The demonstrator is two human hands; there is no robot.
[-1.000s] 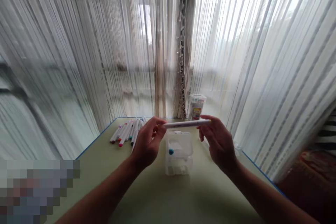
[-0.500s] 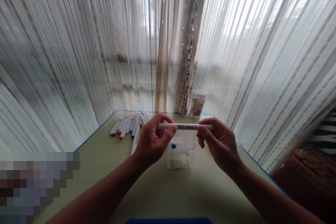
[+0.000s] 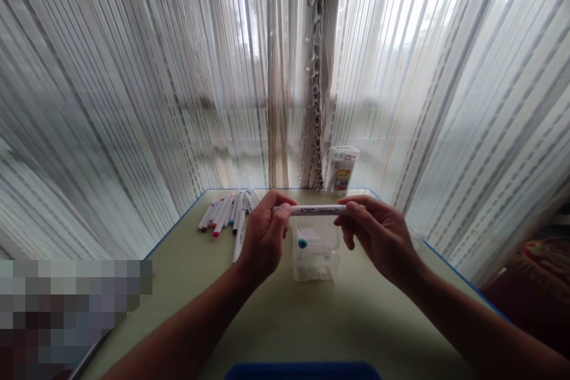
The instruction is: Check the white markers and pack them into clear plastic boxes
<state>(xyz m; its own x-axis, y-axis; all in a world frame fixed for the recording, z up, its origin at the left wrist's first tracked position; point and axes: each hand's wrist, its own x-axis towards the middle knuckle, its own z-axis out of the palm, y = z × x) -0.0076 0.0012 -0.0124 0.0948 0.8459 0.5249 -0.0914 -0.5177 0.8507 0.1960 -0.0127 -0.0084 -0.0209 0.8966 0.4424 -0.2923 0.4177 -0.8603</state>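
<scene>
A white marker pen (image 3: 317, 210) is held level above the table, one end in each hand. My left hand (image 3: 265, 237) pinches its left end, fingers closed. My right hand (image 3: 379, 236) grips its right end, fingers curled round it. Just below the pen a clear plastic box (image 3: 315, 249) stands on the green table (image 3: 285, 314), with one teal-capped marker (image 3: 303, 243) inside it. Several more markers (image 3: 228, 216) lie side by side at the far left of the table.
A second clear box with a yellow and red label (image 3: 342, 170) stands at the table's far edge by the curtain. Sheer white curtains (image 3: 133, 89) close in on the left, back and right. A blue object (image 3: 303, 370) shows at the bottom edge.
Both hands have closed more firmly on the pen's ends and the pen has levelled out. The view has shifted slightly, the box now lying a little farther right.
</scene>
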